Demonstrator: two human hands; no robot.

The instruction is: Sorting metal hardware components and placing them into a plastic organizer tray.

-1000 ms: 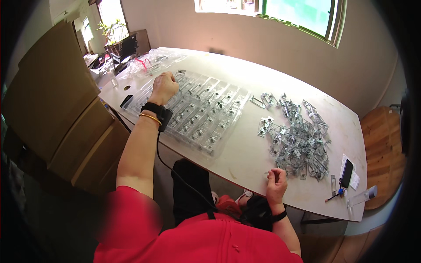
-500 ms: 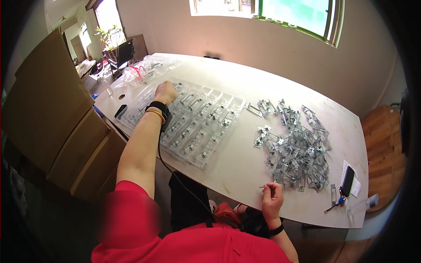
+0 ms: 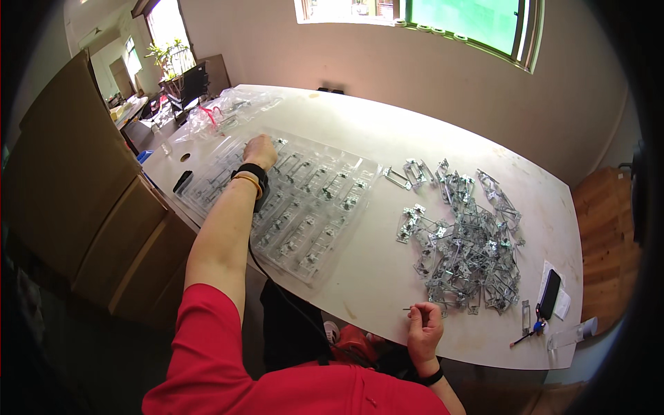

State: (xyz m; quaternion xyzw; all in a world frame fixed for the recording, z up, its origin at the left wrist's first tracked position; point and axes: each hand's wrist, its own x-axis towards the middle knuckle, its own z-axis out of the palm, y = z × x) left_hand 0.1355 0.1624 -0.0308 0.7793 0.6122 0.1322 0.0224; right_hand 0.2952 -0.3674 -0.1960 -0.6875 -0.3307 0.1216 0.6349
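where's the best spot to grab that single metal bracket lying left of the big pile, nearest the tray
Take the bracket across its long thin side rails, coming straight down from above. It lies flat on the table, apart from the pile and the tray, so both long edges look free; a pinch with fingertips probably suits its flat open frame.

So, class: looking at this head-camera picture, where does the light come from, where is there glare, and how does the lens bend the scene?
Head view: daylight enters through the window at the top and washes the far part of the white table pale; the clear plastic tray under the left hand glints; the fisheye curves the table's edges and blackens the corners; the metal parts stay sharp.
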